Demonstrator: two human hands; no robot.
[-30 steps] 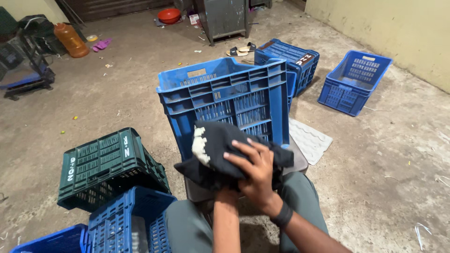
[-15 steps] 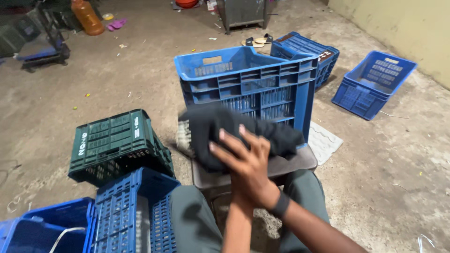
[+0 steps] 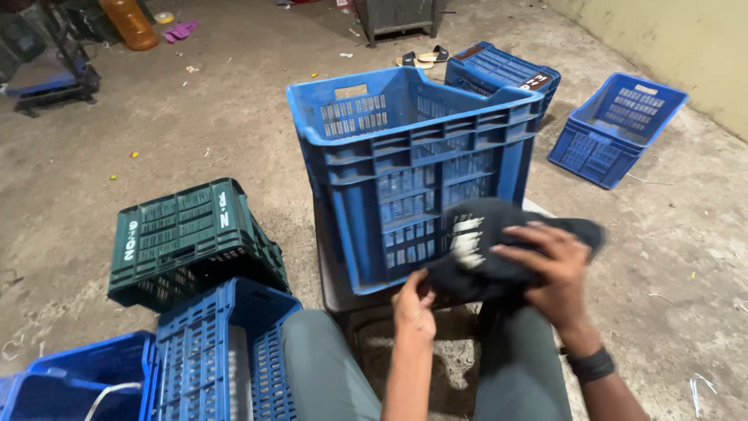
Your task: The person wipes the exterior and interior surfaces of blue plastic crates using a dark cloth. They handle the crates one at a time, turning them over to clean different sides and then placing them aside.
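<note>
Black cloth point(image 3: 499, 249), soft, crumpled, white print patch, pressed against slatted wall of rigid blue plastic crate point(image 3: 413, 164). Right hand point(image 3: 549, 273) spread flat over cloth. Left hand point(image 3: 413, 306) pinching cloth's lower edge, fingers closed.

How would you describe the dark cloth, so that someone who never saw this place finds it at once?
Start at the big upright blue crate in the middle of the floor. Just below its lower right corner, the right hand lies on a black crumpled cloth and the left hand pinches its lower edge. It is the only soft thing here, with white marks.
</note>
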